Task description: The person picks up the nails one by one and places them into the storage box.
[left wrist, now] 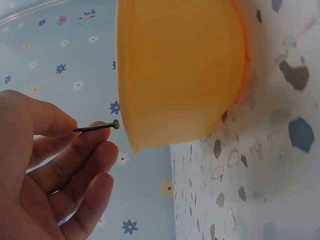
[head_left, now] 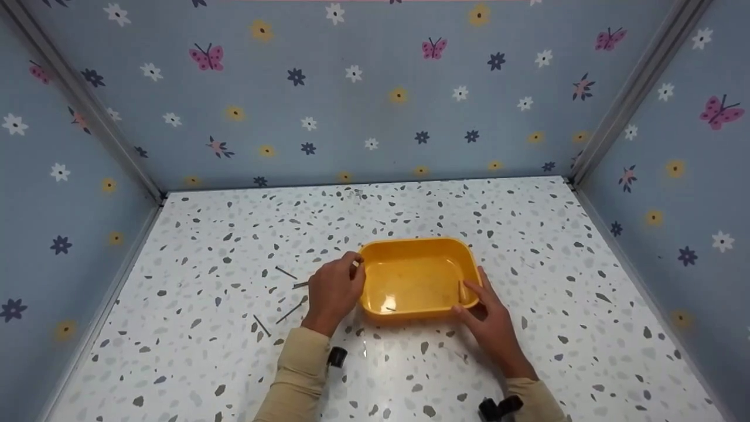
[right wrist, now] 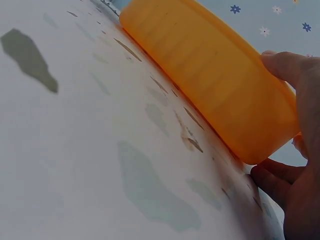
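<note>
A yellow plastic container [head_left: 410,287] stands on the speckled table. My left hand [head_left: 336,291] is at its left rim and pinches a nail [left wrist: 95,127] between thumb and fingertips. In the left wrist view, the nail's flat head points at the container's outer wall, just short of the rim. My right hand [head_left: 489,325] grips the right front corner of the container, with a finger over the rim and others low against the outside wall [right wrist: 210,85]. A thin dark nail [head_left: 460,291] shows inside near that corner, and a small dark piece lies by the front wall.
Several loose nails [head_left: 262,326] lie scattered on the table to the left of my left hand. Blue panels with flowers and butterflies [head_left: 375,99] enclose the table [head_left: 193,363] at the back and both sides.
</note>
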### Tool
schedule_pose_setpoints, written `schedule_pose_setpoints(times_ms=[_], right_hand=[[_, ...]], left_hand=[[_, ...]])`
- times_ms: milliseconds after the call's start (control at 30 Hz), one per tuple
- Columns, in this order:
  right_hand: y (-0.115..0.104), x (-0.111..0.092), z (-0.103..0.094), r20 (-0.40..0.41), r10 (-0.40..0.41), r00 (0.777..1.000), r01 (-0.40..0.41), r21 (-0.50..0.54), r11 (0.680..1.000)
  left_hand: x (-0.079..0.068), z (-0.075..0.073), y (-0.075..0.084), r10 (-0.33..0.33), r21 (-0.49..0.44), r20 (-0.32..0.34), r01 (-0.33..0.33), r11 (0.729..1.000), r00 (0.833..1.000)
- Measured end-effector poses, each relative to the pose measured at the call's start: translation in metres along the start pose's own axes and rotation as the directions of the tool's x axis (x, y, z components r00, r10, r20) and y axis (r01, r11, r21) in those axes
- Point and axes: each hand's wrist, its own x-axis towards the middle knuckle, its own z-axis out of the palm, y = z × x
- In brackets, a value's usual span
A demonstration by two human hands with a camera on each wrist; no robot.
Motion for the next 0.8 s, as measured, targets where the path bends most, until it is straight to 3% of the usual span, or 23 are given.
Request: schedule_pose_setpoints(times_ms=[467,800], right_hand=[[0.002,0.001,0.000,0.000,-0.027,1.000,0.027,-0.002,1.000],[-0.001,0.001,0.000,0.001,-0.007,1.000,0.007,0.002,1.000]], left_hand=[[-0.003,0.011,0.011,0.037,-0.140,0.049,-0.030,0.990,0.998],[0.002,0.009,0.019,0.049,-0.128,0.149,-0.030,0.991,0.988]])
